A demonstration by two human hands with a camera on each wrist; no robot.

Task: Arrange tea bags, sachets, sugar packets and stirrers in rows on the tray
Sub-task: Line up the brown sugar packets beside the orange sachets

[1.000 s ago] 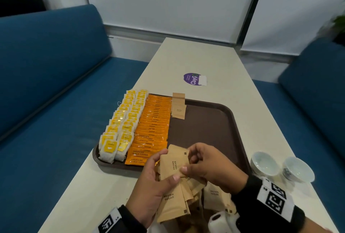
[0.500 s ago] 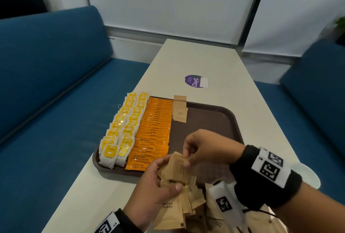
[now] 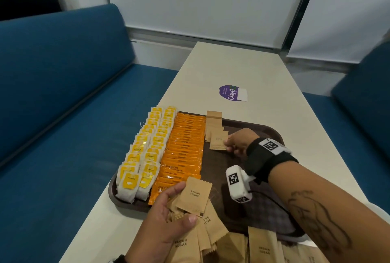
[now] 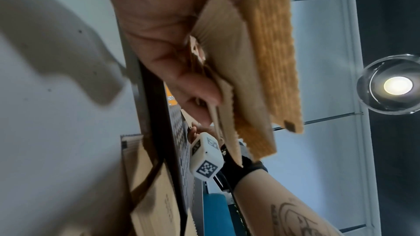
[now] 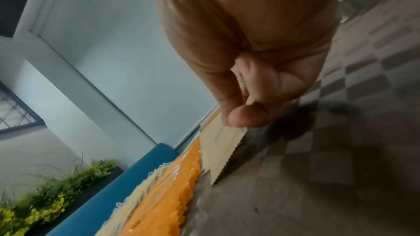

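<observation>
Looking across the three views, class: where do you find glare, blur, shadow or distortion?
Head view: wide-angle bend in the table edges, plant corner smeared. Left wrist view: ceiling lamp flares, and the brown sugar packets are blurred close-up. Right wrist view: right hand soft, its shadow dark on the tray.

Your right hand point(image 3: 238, 142) hides the edge of the packet point(image 3: 219, 141) it pinches; its print blurs beyond reading.
</observation>
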